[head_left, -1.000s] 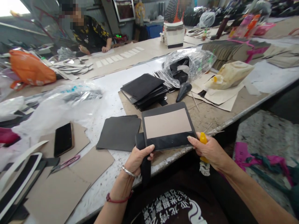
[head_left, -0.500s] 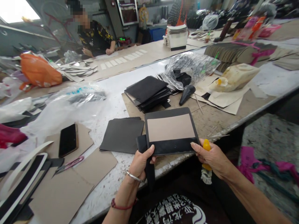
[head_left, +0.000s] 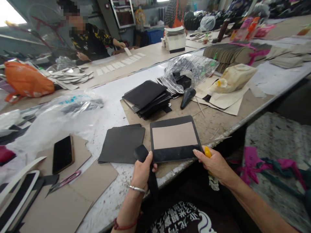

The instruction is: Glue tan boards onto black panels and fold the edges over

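Observation:
A black panel [head_left: 174, 120] with a beige rectangle [head_left: 175, 135] on its face lies at the table's front edge, a shiny black band along its near side. My left hand [head_left: 142, 168], closed, pinches its lower left corner and also grips a dark strip [head_left: 153, 184] that hangs down below the fingers. At the lower right corner, my right hand [head_left: 215, 161] presses thumb and fingers on the panel. A yellow-handled tool [head_left: 207, 151] is tucked in that same hand; its lower end looks whitish and wrapped. Left of the panel lie flat dark sheets [head_left: 122, 142].
Behind are a pile of black pieces [head_left: 145, 94], a dark cone-shaped object [head_left: 188, 97] and a yellowed plastic jug [head_left: 235, 77]. On the left lie a phone [head_left: 63, 153] and pink-handled scissors [head_left: 69, 179]. Across the table a co-worker [head_left: 89, 38] handles white pieces.
The whole view has shifted slightly. Both my hands keep their hold on the panel. The co-worker's hand has reached out and now lifts a white piece.

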### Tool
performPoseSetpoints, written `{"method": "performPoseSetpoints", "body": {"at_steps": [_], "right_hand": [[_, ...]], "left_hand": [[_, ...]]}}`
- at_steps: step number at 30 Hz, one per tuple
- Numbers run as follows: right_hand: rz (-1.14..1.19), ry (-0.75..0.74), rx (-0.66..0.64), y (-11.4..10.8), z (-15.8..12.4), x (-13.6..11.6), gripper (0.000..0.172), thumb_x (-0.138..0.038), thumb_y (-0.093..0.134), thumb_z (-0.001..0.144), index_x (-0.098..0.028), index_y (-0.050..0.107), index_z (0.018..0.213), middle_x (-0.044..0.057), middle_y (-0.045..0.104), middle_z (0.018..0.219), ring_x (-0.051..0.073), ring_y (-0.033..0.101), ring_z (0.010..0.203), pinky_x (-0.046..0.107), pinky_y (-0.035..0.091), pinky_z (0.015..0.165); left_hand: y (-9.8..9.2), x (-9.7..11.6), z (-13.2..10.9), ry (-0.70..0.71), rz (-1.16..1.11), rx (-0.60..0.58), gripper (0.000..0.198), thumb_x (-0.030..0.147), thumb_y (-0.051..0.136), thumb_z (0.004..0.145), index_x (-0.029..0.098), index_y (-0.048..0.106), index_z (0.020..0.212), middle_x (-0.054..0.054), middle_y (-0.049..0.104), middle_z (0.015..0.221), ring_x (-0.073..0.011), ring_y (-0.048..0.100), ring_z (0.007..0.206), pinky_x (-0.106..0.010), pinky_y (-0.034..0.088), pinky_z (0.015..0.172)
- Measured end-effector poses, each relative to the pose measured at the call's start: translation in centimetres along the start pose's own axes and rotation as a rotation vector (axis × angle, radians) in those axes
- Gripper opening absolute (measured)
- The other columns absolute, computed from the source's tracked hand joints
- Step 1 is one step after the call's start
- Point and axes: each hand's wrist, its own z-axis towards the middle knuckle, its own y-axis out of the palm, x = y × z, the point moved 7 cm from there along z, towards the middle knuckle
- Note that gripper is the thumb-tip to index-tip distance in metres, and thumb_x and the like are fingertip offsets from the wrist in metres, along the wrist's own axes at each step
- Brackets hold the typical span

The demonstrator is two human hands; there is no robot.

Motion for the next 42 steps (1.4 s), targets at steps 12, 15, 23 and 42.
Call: {"method": "performPoseSetpoints", "body": {"at_steps": [12, 15, 23, 42], "right_hand": [[-0.176, -0.050, -0.016, -0.3, 0.4, -0.1, 0.032, -0.050, 0.049, 0.076, -0.019, 0.049, 0.067, -0.004, 0.045, 0.057, 0.011, 0.042, 0.053, 0.022, 0.036, 0.052], [-0.285, -0.080, 0.001, -0.4, 0.3, -0.6, 0.033, -0.050, 0.046, 0.076, -0.020, 0.046, 0.062, -0.004, 0.045, 0.055, 0.012, 0.043, 0.053, 0.023, 0.036, 0.053], [-0.330, -0.078, -0.009, -0.3, -0.1, -1.1, 0.032, -0.048, 0.043, 0.078, -0.021, 0.043, 0.060, -0.002, 0.048, 0.055, 0.012, 0.044, 0.054, 0.023, 0.036, 0.053], [-0.455, -0.097, 0.005, -0.2, -0.1, -0.3, 0.029, -0.044, 0.043, 0.081, -0.022, 0.044, 0.063, -0.002, 0.049, 0.056, 0.012, 0.044, 0.052, 0.022, 0.030, 0.051]], "left_hand": [[-0.5, 0.5, 1.1, 0.051, 0.443, 0.043, 0.016, 0.029, 0.060, 0.067, 0.016, 0.052, 0.062, 0.003, 0.048, 0.032, -0.0100, 0.041, 0.029, -0.019, 0.031, 0.034], [-0.6, 0.5, 1.1, 0.078, 0.535, 0.082, 0.014, 0.029, 0.058, 0.071, 0.017, 0.054, 0.066, 0.003, 0.048, 0.034, -0.0124, 0.045, 0.031, -0.021, 0.033, 0.036], [-0.8, 1.7, -0.5, 0.257, 0.720, 0.211, 0.023, 0.035, 0.061, 0.071, 0.020, 0.064, 0.088, -0.005, 0.066, 0.071, -0.0214, 0.062, 0.063, -0.029, 0.044, 0.058], [1.1, 2.4, -0.5, 0.497, 1.127, 0.117, 0.024, 0.012, 0.055, 0.074, 0.024, 0.066, 0.091, -0.003, 0.069, 0.092, -0.0204, 0.063, 0.085, -0.029, 0.044, 0.081]]}}
